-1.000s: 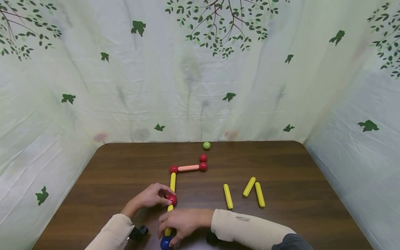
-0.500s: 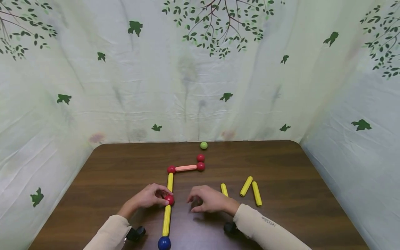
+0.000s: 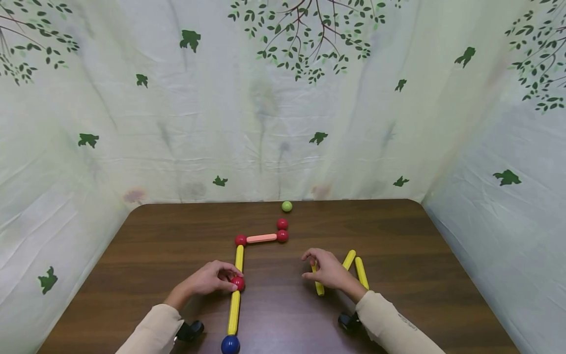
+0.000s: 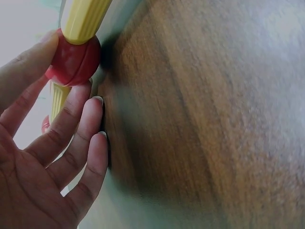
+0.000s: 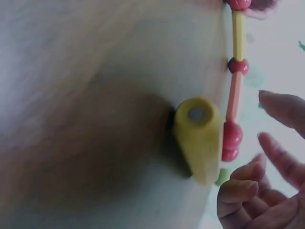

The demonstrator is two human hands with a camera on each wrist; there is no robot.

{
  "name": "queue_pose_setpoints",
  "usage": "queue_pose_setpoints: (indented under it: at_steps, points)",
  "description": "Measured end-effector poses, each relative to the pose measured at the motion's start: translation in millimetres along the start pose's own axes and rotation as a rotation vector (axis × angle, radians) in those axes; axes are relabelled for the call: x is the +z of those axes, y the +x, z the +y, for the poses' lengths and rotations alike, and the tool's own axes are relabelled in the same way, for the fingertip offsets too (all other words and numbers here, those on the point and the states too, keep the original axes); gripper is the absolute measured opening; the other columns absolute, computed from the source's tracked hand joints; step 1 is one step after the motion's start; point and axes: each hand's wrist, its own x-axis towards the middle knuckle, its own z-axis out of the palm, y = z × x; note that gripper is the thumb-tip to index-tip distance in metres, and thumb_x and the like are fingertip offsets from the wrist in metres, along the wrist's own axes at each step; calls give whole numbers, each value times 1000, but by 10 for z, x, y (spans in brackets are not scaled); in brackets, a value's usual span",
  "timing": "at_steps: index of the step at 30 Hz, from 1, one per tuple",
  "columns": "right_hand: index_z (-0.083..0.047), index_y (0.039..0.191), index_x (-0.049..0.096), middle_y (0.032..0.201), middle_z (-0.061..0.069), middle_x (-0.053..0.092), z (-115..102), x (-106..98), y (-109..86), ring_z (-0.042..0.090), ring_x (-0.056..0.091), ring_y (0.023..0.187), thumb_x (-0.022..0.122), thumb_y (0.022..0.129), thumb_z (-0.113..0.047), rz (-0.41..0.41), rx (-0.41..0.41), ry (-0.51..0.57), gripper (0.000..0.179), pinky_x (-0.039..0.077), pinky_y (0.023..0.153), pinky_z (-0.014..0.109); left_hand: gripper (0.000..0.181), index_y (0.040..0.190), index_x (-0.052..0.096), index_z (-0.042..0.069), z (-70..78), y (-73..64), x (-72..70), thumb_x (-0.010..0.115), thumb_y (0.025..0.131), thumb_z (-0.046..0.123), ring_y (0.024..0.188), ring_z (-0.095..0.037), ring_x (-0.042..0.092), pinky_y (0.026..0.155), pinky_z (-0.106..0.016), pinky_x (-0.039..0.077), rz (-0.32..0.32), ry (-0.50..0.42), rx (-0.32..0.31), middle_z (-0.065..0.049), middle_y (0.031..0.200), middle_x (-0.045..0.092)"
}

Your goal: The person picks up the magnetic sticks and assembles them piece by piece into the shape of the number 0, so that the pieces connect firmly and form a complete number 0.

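Observation:
My left hand [image 3: 210,278] pinches a red ball [image 3: 238,283] between thumb and fingers; the left wrist view shows the ball [image 4: 76,59] with a yellow rod on either side. One yellow rod [image 3: 234,313] runs from it to a blue ball [image 3: 230,344] near the front. The other yellow rod [image 3: 240,258] leads back to a corner red ball [image 3: 240,240], where a pink rod [image 3: 262,238] joins. Over a loose yellow rod [image 3: 320,289] hovers my right hand [image 3: 329,269], thumb and fingers apart. A round grey spot marks that rod's end [image 5: 196,114].
Two more yellow rods [image 3: 361,274] lie right of my right hand, partly hidden by it. The pink rod ends at a red ball [image 3: 282,236] with another red ball [image 3: 282,224] against it. A green ball [image 3: 287,206] sits by the table's back edge, before a leaf-printed cloth [image 3: 199,123].
My right hand has left the front yellow rod by the blue ball and moved right and back to a loose yellow rod. The left hand stays on the red ball.

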Motion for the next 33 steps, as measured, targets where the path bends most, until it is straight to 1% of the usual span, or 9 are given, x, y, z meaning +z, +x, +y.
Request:
queue_pose_setpoints:
  at_steps: [5,7,12,14,16,18,22,27,33]
  points:
    - [-6,106,61,79,5,51,86,-14,-38,15,45,70,83,76,-16,51,82,-23,39,38,61,28,31,110,70,9,16,-9,-5,76,83,21,84,-19,53,71,-28,48,-6,-10,-13,-1,95,63]
    - [-7,106,60,79,4,49,109,-15,-48,16,45,72,84,75,-17,58,113,-28,41,38,63,30,31,110,70,9,21,-11,-7,76,83,20,84,-19,53,71,-28,47,-7,-15,-15,-1,95,63]
    - [-4,110,55,81,3,49,136,-6,-64,17,46,76,85,72,-21,27,166,-71,51,39,68,33,29,109,70,9,22,-13,-6,77,83,20,84,-20,53,71,-28,47,-8,-17,-12,-2,95,63]
    - [-3,114,52,82,3,49,137,-5,-70,16,46,76,85,72,-22,3,174,-85,57,40,68,32,29,109,70,10,20,-11,-4,77,83,20,84,-20,53,71,-28,47,-8,-16,-12,-2,94,63]
    - [-1,117,50,81,3,50,131,-7,-76,16,47,74,85,73,-23,-22,180,-84,61,42,65,30,29,109,70,10,18,-8,-5,77,83,20,84,-20,53,71,-29,47,-7,-18,-11,-2,94,63]
    - [0,119,49,81,4,50,127,-10,-78,16,49,70,84,74,-22,-41,184,-80,61,43,61,29,30,110,70,9,14,-4,-3,77,83,20,84,-20,53,71,-29,47,-9,-19,-7,-2,94,63]
    - [0,118,50,78,4,51,116,-21,-76,15,50,62,82,76,-19,-69,191,-75,57,44,52,29,30,110,70,9,23,1,-9,76,83,21,85,-20,53,71,-29,47,-14,-19,-10,-2,95,63]
    - [-1,115,52,78,3,50,135,-24,-74,16,49,64,82,76,-18,-79,188,-99,52,42,54,29,29,110,70,10,33,0,-8,76,83,20,84,-20,52,70,-29,47,-16,-14,-7,-1,94,63]
    - [-2,116,53,81,3,51,167,-16,-68,16,48,68,82,77,-19,-92,170,-103,51,42,57,30,30,111,70,8,56,-6,1,76,83,18,82,-20,52,68,-28,46,-15,-16,-1,-2,92,62]
